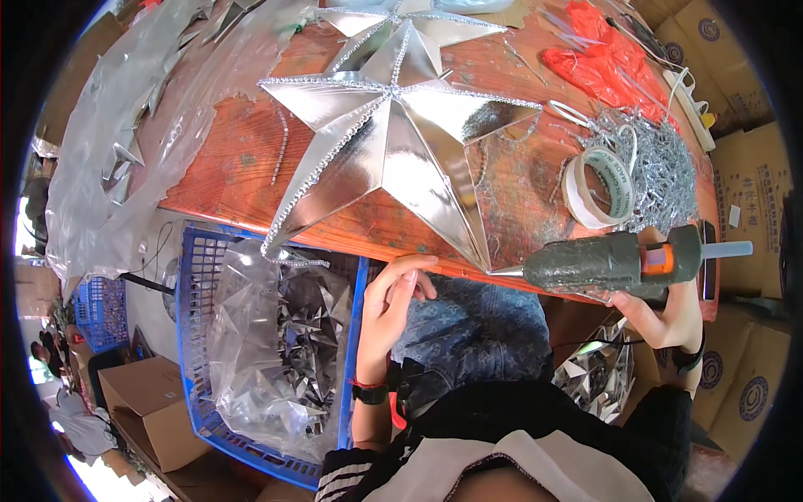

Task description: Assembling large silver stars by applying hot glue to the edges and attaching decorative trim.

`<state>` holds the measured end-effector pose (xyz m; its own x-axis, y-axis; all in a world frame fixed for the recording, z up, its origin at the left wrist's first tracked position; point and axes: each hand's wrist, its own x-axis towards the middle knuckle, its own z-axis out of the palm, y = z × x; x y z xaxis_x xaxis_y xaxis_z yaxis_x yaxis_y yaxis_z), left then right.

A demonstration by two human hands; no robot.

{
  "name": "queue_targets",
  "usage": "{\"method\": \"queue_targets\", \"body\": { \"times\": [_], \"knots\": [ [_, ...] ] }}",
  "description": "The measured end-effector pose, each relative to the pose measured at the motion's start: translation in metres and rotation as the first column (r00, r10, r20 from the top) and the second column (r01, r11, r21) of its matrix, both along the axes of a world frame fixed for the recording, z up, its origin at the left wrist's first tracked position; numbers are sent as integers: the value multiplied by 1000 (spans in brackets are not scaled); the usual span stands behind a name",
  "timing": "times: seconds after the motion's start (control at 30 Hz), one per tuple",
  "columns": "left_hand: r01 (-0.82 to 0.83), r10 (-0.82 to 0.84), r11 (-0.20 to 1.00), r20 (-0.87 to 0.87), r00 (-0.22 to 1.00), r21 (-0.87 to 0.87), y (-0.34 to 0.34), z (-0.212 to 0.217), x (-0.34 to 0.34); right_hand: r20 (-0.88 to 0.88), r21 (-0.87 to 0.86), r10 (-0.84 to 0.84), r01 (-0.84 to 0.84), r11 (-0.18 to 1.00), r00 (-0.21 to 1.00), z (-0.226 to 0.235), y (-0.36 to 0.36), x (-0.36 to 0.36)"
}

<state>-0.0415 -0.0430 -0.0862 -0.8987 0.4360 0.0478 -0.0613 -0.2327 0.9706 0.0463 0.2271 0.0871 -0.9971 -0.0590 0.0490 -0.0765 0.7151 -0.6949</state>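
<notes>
My right hand (665,318) grips a dark green glue gun (581,261) with an orange part and a translucent glue stick (728,249) sticking out of its back. The nozzle meets the tip of the lower right point of a shiny silver star (427,167). Sparkling silver trim (322,167) runs along several of the star's ridges, and a loose tail of it hangs at the lower left point. That lower right ridge shows bare. My left hand (391,305) is at the table's front edge, fingers loosely bent and apart, holding nothing.
Another silver star (418,29) lies behind on the red wooden table (217,184). At right are a tape roll (577,197), a heap of silver trim (665,180) and a red plastic bag (598,58). A blue basket (192,335) of silver pieces stands below left.
</notes>
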Motion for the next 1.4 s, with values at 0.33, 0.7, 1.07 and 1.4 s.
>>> {"method": "queue_targets", "body": {
  "times": [0.33, 0.7, 1.07, 1.4],
  "knots": [
    [-21, 20, 1000, 18, 1000, 24, 0, -2, 2, -35, 58, -12, 14, 998, 999, -1, -5, 0],
    [-139, 140, 990, 49, 989, -40, 10, 10, 8, -114, 123, -202, 215, 969, 973, -4, 24, -7],
    [-143, 142, 989, -38, 989, -33, 10, 5, 5, -337, 47, -482, 526, 849, 809, -41, 60, -19],
    [-119, 110, 990, -118, 987, -74, 6, 2, 3, -363, 492, -219, 386, 780, 906, -36, 198, -23]
  ]
}}
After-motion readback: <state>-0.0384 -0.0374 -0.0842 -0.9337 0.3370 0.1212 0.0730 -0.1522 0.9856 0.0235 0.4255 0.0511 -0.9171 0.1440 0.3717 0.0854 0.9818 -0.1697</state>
